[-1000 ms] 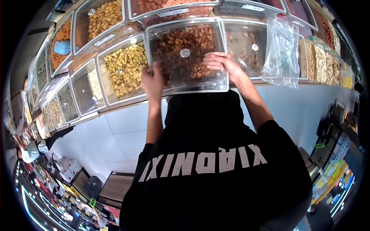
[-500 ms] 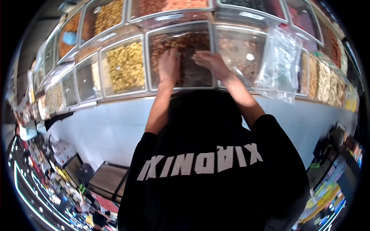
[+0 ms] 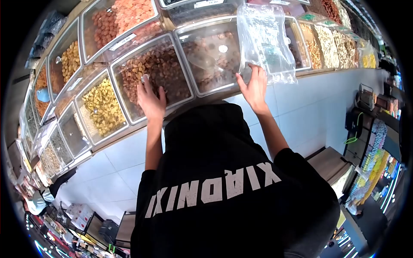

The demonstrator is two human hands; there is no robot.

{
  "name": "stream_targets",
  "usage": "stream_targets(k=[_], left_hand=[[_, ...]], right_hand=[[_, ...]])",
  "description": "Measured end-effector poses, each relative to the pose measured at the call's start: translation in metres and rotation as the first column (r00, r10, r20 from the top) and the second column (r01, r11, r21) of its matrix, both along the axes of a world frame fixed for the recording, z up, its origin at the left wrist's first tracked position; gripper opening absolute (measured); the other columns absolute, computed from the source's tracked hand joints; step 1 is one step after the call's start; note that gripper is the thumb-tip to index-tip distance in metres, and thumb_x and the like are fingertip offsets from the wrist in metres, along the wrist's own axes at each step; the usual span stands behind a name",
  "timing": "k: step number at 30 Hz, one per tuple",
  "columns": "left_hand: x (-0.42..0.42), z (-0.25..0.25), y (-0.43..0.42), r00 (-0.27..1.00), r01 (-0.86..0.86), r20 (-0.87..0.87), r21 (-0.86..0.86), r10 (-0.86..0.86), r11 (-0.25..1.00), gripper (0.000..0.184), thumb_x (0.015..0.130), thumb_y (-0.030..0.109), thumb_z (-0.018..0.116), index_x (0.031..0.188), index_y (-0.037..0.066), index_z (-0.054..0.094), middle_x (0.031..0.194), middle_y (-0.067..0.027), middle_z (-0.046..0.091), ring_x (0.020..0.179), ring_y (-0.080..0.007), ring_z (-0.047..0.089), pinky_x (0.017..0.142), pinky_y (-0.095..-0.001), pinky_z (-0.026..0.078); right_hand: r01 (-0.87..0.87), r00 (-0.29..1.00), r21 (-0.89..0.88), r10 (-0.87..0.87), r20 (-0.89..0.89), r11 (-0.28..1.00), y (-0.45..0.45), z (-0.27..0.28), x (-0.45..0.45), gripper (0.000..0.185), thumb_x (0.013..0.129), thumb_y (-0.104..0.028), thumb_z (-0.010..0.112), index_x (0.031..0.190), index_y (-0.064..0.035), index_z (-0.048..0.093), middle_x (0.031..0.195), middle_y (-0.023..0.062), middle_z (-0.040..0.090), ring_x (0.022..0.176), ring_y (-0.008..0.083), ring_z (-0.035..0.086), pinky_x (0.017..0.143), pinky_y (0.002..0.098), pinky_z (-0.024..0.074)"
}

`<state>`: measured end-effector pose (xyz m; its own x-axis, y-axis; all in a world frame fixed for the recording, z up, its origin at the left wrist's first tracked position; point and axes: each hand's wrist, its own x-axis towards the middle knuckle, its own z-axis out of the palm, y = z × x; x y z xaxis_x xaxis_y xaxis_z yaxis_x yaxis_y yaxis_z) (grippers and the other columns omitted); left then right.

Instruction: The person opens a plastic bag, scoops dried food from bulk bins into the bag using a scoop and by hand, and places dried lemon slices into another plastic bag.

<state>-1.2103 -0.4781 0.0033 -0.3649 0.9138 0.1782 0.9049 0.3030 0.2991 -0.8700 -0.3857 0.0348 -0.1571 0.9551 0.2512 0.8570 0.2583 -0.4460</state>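
My left hand lies over the near edge of a clear-lidded bin of brown dried pieces, its fingers stretched forward and the thumb apart. It holds nothing that I can see, and whether it presses on the lid I cannot tell. My right hand is at the front lower edge of a clear plastic bag, thumb and fingers spread. Its fingertips are close to the bag or touching it. The bag is draped over the bin of pale brown pieces and hangs past the counter's front edge.
Left of my hands is a bin of yellow pieces. Behind stand bins of orange-red pieces and tan pieces. Open compartments of grains and nuts line the right. A pale tiled counter front drops below the bins.
My view has turned right. The right hand has moved from the brown-piece bin to the bag's edge. My left hand has stayed over that bin, now nearer its front.
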Motion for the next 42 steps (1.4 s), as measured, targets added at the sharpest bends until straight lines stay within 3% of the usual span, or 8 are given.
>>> stream_targets(k=[5,12,15,19,23,27,30,42], left_hand=[[0.045,-0.006,-0.037,0.981,0.187,-0.042,-0.061,-0.190,0.980,0.069,0.094,0.040,0.062,0.151,0.008,0.041,0.154,-0.0308,0.033,0.144,-0.0511,0.028,0.116,-0.0584,0.025],[0.053,0.006,-0.065,0.796,0.185,0.572,0.084,-0.199,0.979,0.044,0.092,0.025,0.068,0.128,0.000,0.062,0.139,-0.0269,0.054,0.130,-0.0433,0.051,0.108,-0.0447,0.042],[0.065,-0.005,-0.101,0.305,0.017,0.942,0.146,-0.144,0.989,0.038,0.093,0.020,0.066,0.126,0.002,0.063,0.139,-0.0207,0.057,0.127,-0.0379,0.056,0.107,-0.0449,0.044],[0.057,-0.107,-0.174,-0.216,-0.174,0.959,0.148,-0.185,0.973,0.053,0.098,0.040,0.056,0.137,0.004,0.053,0.143,-0.0141,0.054,0.133,-0.0322,0.050,0.113,-0.0467,0.038],[0.066,-0.017,-0.219,-0.731,-0.312,0.667,-0.138,-0.145,0.940,0.067,0.099,0.055,0.048,0.144,0.006,0.046,0.147,-0.0130,0.050,0.137,-0.0322,0.046,0.115,-0.0470,0.034],[0.046,0.032,-0.257,-0.748,-0.448,0.613,-0.184,-0.254,0.875,0.093,0.092,0.074,0.043,0.155,0.007,0.033,0.157,-0.0107,0.038,0.142,-0.0328,0.037,0.118,-0.0491,0.029],[0.029,0.041,-0.265,-0.858,-0.409,0.196,0.298,-0.475,0.862,0.095,0.092,0.074,0.043,0.156,0.005,0.030,0.158,-0.0115,0.036,0.144,-0.0319,0.034,0.118,-0.0474,0.029],[0.118,0.076,-0.189,-0.143,0.013,0.964,0.228,-0.224,0.973,0.034,0.100,0.020,0.062,0.126,-0.002,0.061,0.115,-0.0109,0.070,0.105,-0.0207,0.065,0.098,-0.0347,0.048]], right_hand=[[0.044,0.978,-0.082,-0.026,0.205,0.996,-0.010,-0.045,0.001,0.026,0.090,-0.021,0.066,0.103,0.0001,0.058,0.104,0.0186,0.060,0.103,0.0391,0.056,0.087,0.0490,0.0446],[-0.367,0.922,-0.020,0.361,-0.137,0.930,-0.038,0.003,-0.070,0.008,0.090,-0.006,0.056,0.091,0.0015,0.056,0.090,0.0243,0.059,0.090,0.0431,0.057,0.082,0.0506,0.0471],[-0.692,0.631,-0.168,0.476,-0.613,0.702,-0.104,0.048,-0.118,0.019,0.095,-0.012,0.062,0.106,0.0018,0.056,0.111,0.0191,0.055,0.094,0.0290,0.061,0.083,0.0374,0.0499],[-0.989,0.117,-0.120,-0.039,-0.992,0.088,-0.182,0.109,-0.126,0.022,0.096,-0.019,0.064,0.106,-0.0009,0.058,0.123,0.0104,0.056,0.110,0.0260,0.057,0.097,0.0371,0.0470],[-0.927,-0.337,0.130,-0.630,-0.700,0.351,-0.220,0.094,-0.077,0.032,0.092,-0.015,0.060,0.121,-0.0005,0.057,0.118,0.0133,0.060,0.106,0.0250,0.063,0.091,0.0392,0.0529],[-0.657,-0.152,-0.415,-0.650,-0.745,0.629,-0.243,0.122,-0.004,0.025,0.093,-0.013,0.054,0.115,0.0000,0.057,0.114,0.0160,0.064,0.104,0.0286,0.065,0.089,0.0395,0.0534],[-0.608,-0.049,-0.433,-0.576,-0.816,0.665,-0.261,0.106,0.047,0.014,0.095,-0.013,0.054,0.104,-0.0032,0.058,0.115,0.0152,0.067,0.105,0.0240,0.066,0.089,0.0364,0.0522],[-0.115,0.768,-0.674,-0.366,-0.526,0.730,-0.352,0.070,0.147,0.024,0.100,-0.026,0.062,0.103,-0.0022,0.059,0.115,0.0139,0.070,0.098,0.0180,0.067,0.086,0.0311,0.0491]])
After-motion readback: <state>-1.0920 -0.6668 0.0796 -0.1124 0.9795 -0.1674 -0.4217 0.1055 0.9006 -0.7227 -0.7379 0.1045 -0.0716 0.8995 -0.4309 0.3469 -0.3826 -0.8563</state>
